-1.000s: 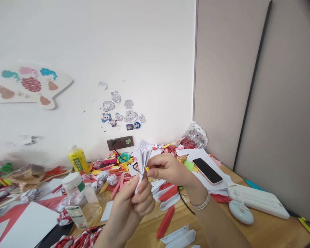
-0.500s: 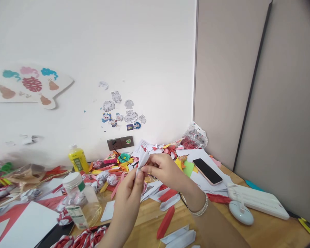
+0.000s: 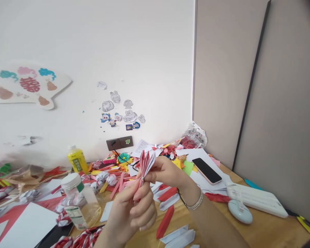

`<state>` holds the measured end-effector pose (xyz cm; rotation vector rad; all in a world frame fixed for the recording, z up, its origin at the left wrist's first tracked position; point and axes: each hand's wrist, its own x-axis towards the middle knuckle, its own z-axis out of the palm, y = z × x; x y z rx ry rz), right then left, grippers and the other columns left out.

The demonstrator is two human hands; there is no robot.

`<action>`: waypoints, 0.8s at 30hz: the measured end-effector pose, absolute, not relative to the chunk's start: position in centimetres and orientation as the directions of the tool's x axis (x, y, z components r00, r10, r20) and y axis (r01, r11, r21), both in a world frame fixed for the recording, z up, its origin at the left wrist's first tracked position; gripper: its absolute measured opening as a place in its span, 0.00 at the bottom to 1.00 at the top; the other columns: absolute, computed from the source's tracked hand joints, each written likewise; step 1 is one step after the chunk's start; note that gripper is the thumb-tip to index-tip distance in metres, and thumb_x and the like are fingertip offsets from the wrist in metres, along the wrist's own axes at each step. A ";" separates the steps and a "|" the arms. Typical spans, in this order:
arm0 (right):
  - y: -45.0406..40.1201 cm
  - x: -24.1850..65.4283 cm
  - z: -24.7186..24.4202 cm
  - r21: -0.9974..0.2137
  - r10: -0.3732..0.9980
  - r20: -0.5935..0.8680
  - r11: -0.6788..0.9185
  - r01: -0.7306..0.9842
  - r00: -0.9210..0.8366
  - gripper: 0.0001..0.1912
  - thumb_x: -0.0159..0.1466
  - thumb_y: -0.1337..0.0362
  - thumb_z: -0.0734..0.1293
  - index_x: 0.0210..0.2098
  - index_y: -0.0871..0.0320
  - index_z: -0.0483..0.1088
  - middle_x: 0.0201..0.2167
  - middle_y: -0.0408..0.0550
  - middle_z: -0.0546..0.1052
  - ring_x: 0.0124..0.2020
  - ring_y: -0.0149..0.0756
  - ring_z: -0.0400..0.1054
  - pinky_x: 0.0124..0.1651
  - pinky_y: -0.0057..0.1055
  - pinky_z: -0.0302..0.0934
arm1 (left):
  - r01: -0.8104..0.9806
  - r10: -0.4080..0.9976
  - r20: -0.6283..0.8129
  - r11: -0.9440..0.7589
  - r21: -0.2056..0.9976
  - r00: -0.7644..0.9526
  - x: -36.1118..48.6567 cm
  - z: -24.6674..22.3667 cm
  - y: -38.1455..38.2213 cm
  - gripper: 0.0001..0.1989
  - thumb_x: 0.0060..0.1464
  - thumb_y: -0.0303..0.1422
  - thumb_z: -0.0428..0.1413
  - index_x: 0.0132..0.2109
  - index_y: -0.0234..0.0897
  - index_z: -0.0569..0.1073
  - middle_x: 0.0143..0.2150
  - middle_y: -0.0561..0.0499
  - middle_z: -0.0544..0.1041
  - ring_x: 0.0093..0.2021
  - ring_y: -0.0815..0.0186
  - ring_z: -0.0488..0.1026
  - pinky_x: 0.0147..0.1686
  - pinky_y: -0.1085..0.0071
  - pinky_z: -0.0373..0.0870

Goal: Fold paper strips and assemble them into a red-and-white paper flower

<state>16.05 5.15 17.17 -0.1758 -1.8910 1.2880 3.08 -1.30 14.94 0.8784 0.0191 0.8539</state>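
Observation:
A pleated red and white paper fan [image 3: 146,164] stands upright between my hands, its folds spreading at the top and gathered at the base. My left hand [image 3: 134,208] pinches the gathered lower end between thumb and fingers. From the right, my right hand [image 3: 165,172] grips the fan's side near the base, a beaded bracelet on its wrist. Below the hands on the wooden table lie a folded red paper strip [image 3: 165,222] and several folded white paper strips [image 3: 179,237].
At left stand a clear jar [image 3: 80,203] of pale liquid and a yellow bottle [image 3: 77,160]. Red and white twisted paper [image 3: 80,238] lies in front. A phone [image 3: 206,170] rests on white sheets at right, near a white mouse [image 3: 240,210] and a white keyboard [image 3: 260,199].
The folded paper has turned and its pleats now fan out, showing red inner faces. My left hand has rotated, its fingers now curled toward the front.

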 end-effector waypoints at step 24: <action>5.5 15.8 17.0 -0.770 0.559 0.612 0.585 -0.257 -0.560 0.13 0.57 0.56 0.65 0.29 0.62 0.69 0.23 0.42 0.68 0.23 0.27 0.60 0.26 0.23 0.56 | -0.556 0.800 0.147 0.260 0.789 0.582 2.5 16.1 -1.5 0.13 0.54 0.37 0.48 0.24 0.37 0.61 0.15 0.63 0.49 0.12 0.79 0.41 0.15 0.79 0.47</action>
